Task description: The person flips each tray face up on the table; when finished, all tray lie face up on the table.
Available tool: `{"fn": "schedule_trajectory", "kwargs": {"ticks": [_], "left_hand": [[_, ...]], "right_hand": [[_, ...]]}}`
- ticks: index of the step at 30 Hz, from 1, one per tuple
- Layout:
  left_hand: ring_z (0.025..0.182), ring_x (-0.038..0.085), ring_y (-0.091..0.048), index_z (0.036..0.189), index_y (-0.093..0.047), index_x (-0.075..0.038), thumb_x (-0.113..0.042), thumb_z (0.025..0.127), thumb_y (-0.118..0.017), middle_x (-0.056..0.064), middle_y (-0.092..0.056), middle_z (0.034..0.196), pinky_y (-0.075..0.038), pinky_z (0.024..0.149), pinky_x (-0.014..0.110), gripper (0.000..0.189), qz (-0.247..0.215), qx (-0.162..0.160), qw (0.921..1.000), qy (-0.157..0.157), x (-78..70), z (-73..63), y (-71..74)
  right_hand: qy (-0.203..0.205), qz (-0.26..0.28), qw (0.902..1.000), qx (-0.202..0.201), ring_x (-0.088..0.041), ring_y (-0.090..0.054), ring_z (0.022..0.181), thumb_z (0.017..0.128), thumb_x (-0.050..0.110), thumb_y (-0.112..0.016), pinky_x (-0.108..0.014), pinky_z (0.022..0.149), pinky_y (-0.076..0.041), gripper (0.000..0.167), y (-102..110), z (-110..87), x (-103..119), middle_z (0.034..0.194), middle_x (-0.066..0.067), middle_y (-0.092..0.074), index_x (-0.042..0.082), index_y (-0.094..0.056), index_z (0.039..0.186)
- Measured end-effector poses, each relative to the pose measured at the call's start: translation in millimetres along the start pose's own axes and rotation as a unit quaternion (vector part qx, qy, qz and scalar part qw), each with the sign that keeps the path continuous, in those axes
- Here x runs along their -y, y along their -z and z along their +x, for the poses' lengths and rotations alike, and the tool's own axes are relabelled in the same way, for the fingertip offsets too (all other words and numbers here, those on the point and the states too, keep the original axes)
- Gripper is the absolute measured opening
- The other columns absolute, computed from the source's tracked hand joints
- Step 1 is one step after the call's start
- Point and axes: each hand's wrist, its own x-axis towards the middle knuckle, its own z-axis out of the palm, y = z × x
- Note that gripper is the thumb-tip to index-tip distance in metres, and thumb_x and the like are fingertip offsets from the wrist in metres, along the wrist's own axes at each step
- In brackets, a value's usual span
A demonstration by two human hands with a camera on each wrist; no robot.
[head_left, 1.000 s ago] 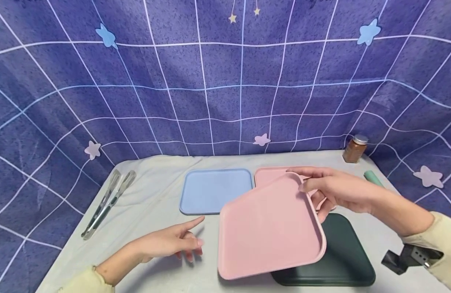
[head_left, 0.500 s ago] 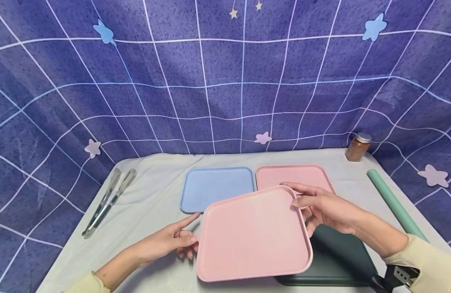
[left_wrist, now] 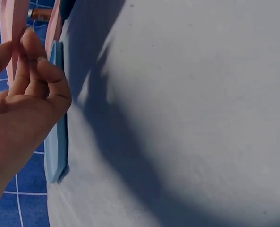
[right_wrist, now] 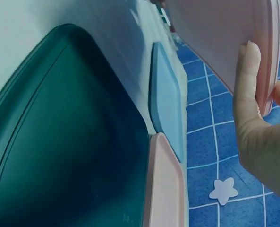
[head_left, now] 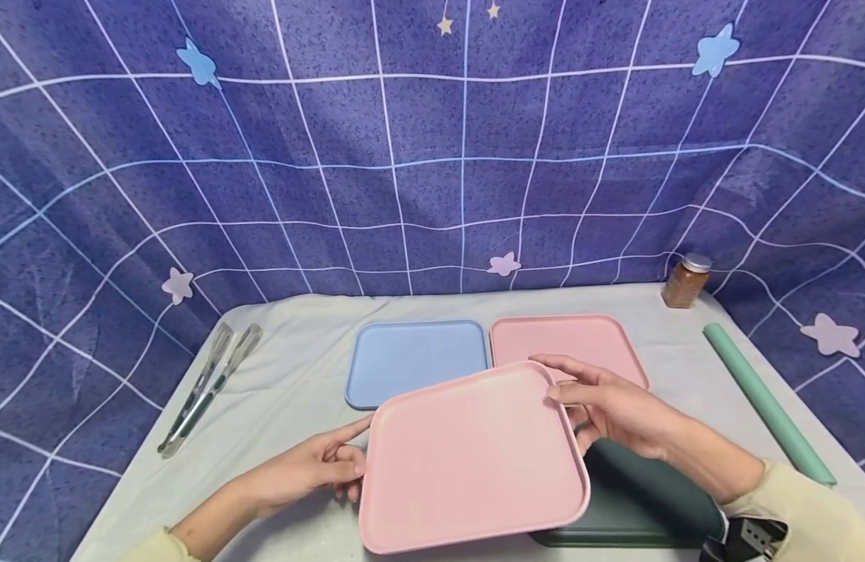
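A pink rectangular tray [head_left: 471,460] is held tilted above the front of the table, its inner face toward the head camera. My right hand [head_left: 618,406] grips its upper right corner, thumb on the rim and fingers behind. At its left edge, my left hand [head_left: 309,472] pinches the rim; the left wrist view shows thumb and fingertips on either side of the tray's edge [left_wrist: 13,21]. Beneath the right part lies a dark green tray [head_left: 636,499], partly covered in the head view. Behind are a blue tray [head_left: 414,359] and a second pink tray [head_left: 573,339], side by side.
Metal tongs [head_left: 208,390] lie on the left of the white-covered table [head_left: 292,367]. A jar with brown contents [head_left: 685,282] stands in the back right corner. Along the right edge lies a green roll [head_left: 770,402]. A purple grid-patterned curtain [head_left: 432,187] hangs behind.
The held pink tray has moved left and slightly down with my right hand. My left hand, earlier apart from it, now pinches its left edge. More of the rear pink tray and green roll shows.
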Motion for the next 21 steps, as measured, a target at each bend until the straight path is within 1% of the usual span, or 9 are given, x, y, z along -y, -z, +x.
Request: {"fn": "schedule_trajectory", "kwargs": {"ticks": [2,4,6,8,10,14,18,21], "left_hand": [[0.082,0.007,-0.064,0.161,-0.002,-0.004,-0.006,0.103,-0.05,-0.004,-0.066,0.094,-0.049,0.072,0.021,0.075,-0.007,-0.009,0.9999,-0.011,-1.7,-2.2,0.7],[0.082,0.006,-0.064,0.161,-0.002,-0.004,-0.005,0.103,-0.05,-0.005,-0.067,0.095,-0.049,0.073,0.021,0.076,-0.012,-0.025,0.9995,-0.018,-3.8,-4.5,1.8],[0.082,0.006,-0.064,0.162,-0.003,-0.006,-0.005,0.103,-0.051,-0.005,-0.067,0.096,-0.049,0.073,0.021,0.076,-0.011,-0.042,0.9988,-0.023,-5.9,-6.9,3.2],[0.082,0.006,-0.063,0.162,-0.006,-0.007,-0.005,0.102,-0.051,-0.005,-0.067,0.096,-0.048,0.073,0.02,0.075,-0.009,-0.054,0.9981,-0.027,-7.9,-10.3,5.2],[0.082,0.006,-0.063,0.162,-0.007,-0.007,-0.004,0.102,-0.052,-0.005,-0.066,0.096,-0.048,0.072,0.02,0.075,-0.006,-0.061,0.9978,-0.027,-9.9,-14.1,7.7],[0.08,0.006,-0.061,0.162,-0.007,-0.007,-0.005,0.102,-0.052,-0.005,-0.064,0.094,-0.047,0.071,0.019,0.074,0.011,-0.06,0.9979,-0.02,-14.2,-21.9,14.3],[0.078,0.005,-0.06,0.162,-0.006,-0.006,-0.005,0.103,-0.049,-0.006,-0.063,0.093,-0.047,0.07,0.019,0.073,0.017,-0.047,0.9986,-0.018,-16.6,-27.7,21.3],[0.078,0.005,-0.059,0.162,-0.004,-0.006,-0.004,0.103,-0.048,-0.006,-0.064,0.093,-0.047,0.07,0.019,0.073,0.005,-0.033,0.9993,-0.013,-15.3,-30.7,25.4]], "right_hand": [[0.01,-0.007,0.9996,-0.026,-0.017,-0.074,0.084,0.103,0.013,-0.052,-0.036,0.063,-0.061,0.052,-1,1.4,-4,0.105,0.0,-0.071,0.017,-0.032,0.151],[0.016,-0.019,0.9982,-0.055,-0.016,-0.074,0.084,0.103,0.015,-0.054,-0.036,0.064,-0.061,0.049,-2,3.5,-9,0.1,0.001,-0.072,0.018,-0.036,0.149],[0.017,-0.038,0.9961,-0.078,-0.015,-0.074,0.081,0.102,0.017,-0.056,-0.035,0.064,-0.061,0.052,-4,5.9,-14,0.096,0.001,-0.073,0.016,-0.035,0.15],[0.012,-0.055,0.995,-0.082,-0.014,-0.073,0.079,0.102,0.018,-0.058,-0.036,0.063,-0.061,0.059,-6,8.0,-18,0.096,0.0,-0.073,0.013,-0.031,0.154],[0.003,-0.065,0.9955,-0.069,-0.014,-0.072,0.076,0.101,0.017,-0.059,-0.035,0.061,-0.06,0.068,-7,8.7,-20,0.096,-0.002,-0.07,0.01,-0.023,0.158],[-0.027,-0.05,0.9982,-0.016,-0.014,-0.071,0.076,0.098,0.012,-0.062,-0.031,0.058,-0.059,0.083,-7,7.3,-21,0.098,-0.004,-0.063,0.012,-0.01,0.162],[-0.055,-0.03,0.9976,0.03,-0.015,-0.073,0.078,0.094,0.006,-0.063,-0.03,0.059,-0.059,0.092,-9,7.4,-23,0.097,-0.005,-0.064,0.017,-0.003,0.163],[-0.074,-0.022,0.9959,0.047,-0.015,-0.073,0.077,0.092,0.004,-0.065,-0.031,0.059,-0.059,0.098,-10,8.8,-27,0.094,-0.006,-0.066,0.018,0.001,0.163]]}}
